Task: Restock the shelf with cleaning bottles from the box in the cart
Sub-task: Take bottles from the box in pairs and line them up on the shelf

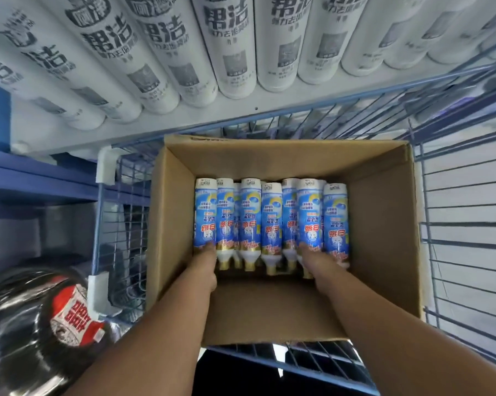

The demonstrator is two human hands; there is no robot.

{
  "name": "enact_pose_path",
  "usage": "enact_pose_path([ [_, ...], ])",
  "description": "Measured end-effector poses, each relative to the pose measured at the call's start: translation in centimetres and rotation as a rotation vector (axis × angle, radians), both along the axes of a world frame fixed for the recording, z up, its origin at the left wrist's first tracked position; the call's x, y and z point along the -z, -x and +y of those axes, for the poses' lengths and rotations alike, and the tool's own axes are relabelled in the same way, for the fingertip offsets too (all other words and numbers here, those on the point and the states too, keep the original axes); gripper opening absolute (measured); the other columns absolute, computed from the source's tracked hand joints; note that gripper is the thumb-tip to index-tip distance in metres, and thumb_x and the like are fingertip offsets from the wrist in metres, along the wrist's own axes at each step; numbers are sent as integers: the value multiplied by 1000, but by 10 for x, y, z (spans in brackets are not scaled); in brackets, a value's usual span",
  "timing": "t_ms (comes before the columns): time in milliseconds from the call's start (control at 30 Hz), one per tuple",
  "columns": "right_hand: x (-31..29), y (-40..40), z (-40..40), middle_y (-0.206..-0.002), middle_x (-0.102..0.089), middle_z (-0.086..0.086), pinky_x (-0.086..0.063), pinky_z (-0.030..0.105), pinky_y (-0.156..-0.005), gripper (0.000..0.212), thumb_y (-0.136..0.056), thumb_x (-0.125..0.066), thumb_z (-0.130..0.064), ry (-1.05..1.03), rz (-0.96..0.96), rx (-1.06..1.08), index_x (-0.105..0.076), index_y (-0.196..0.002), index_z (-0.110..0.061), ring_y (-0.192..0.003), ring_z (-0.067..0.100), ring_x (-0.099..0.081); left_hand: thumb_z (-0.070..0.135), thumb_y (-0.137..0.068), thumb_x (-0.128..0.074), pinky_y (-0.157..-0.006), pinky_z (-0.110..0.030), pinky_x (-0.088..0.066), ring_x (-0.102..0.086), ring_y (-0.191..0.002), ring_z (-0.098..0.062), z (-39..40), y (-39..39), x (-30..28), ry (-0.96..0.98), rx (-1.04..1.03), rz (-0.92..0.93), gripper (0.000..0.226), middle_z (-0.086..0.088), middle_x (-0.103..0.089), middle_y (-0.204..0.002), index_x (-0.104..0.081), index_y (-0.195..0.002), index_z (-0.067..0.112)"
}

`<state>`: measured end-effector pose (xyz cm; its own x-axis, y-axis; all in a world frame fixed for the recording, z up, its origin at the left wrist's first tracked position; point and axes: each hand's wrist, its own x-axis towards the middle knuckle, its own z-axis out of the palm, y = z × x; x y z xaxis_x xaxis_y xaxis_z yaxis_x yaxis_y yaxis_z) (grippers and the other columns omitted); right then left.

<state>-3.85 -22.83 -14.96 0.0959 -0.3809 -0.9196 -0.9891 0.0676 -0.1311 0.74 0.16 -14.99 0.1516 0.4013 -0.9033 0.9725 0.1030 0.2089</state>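
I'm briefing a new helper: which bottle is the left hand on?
Find the cardboard box in the blue wire cart. Blue-labelled bottles lie inside; the left hand touches the leftmost bottle, against the box's left wall.

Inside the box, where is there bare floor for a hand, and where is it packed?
Bare cardboard lies at the near end of the box, between the bottles' gold necks and the near wall. A narrower gap runs between the rightmost bottle and the right wall. The bottles lie packed side by side against the far wall. The left hand and right hand reach in at the row's two ends.
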Motion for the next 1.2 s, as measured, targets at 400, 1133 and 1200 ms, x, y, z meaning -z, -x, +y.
enact_pose_path([
  [400,-6,1,8,-139,-50,11,-56,41,-80,76,-92,-62,-55,-63,-74,-27,-35,-150,-13,-110,29,-53,65,-80,-68,-87,-43,-54,-57,-108,-29,-4,10,-3,60,39,-12,76,-9,-56,-129,-47,-136,18],
  [1133,-121,22,-1,-117,-62,9,-55,50,-95,109,-48,-58,-88,-178,-261,-163,-52,-128,-14,-105,30,-61,55,-88,-63,-46,-25,-47,-58,-52,-20,-49,38,-158,195,59,-346,53,-11,-66,-68,-63,-103,5],
  [1200,-165,26,8,-111,-62,9,-55,45,-92,85,-69,-61,-76,-173,-349,-171,-51,-125,-13,-99,29,-62,56,-88,-62,-46,-24,-46,-59,-48,-20,-54,48,-179,154,97,-411,54,-11,-69,-65,-66,-99,4],
])
